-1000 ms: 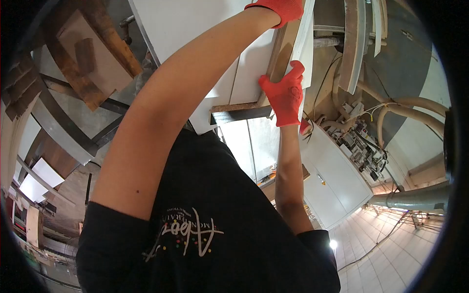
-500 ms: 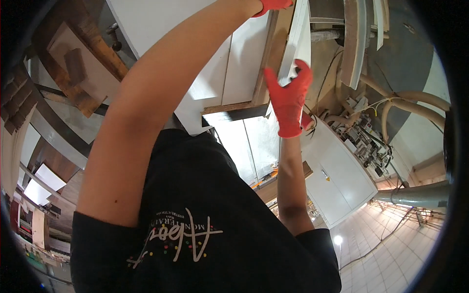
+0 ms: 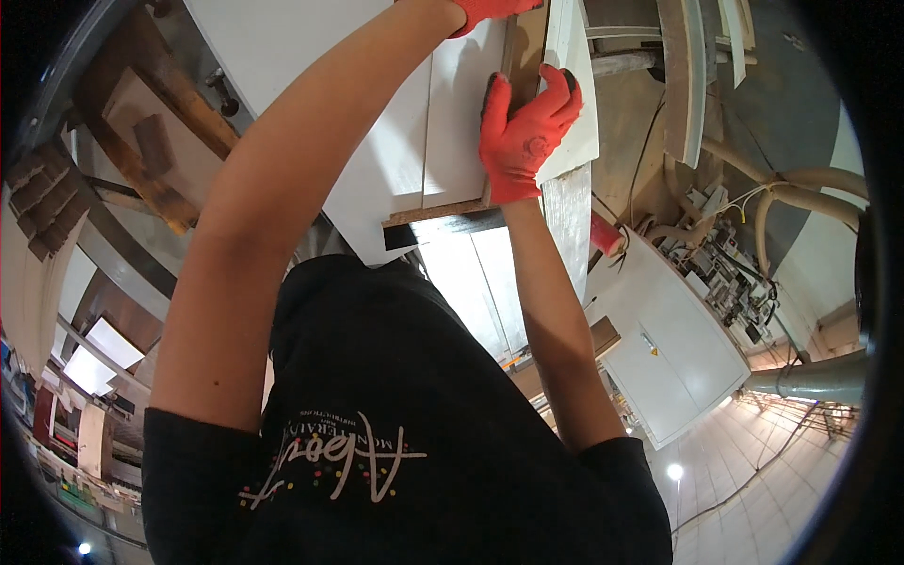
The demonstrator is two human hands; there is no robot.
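My right hand (image 3: 527, 137), in a red glove with dark fingertips, is over a narrow brown wooden strip (image 3: 527, 45) that runs along the white panels. Its thumb and fingers are spread apart, and I cannot tell whether it touches the strip. At the top edge of the view is my left hand (image 3: 492, 11), also red-gloved, beside the same strip; its fingers are mostly cut off. White panels (image 3: 377, 174) lie under my left forearm. A white board (image 3: 579, 122) is just right of my right hand. Closer to my body is a dark strip with a wooden edge (image 3: 447, 226).
Long boards (image 3: 680, 94) stand at the upper right. Beyond them are thick beige hoses (image 3: 815, 193) and machine parts (image 3: 734, 287). A white cabinet (image 3: 669, 348) is at the right. Wooden pieces on a frame (image 3: 141, 179) are at the left.
My right hand has moved up and left, over the brown strip. My left hand has shifted slightly left. A wider part of the white board shows at the right.
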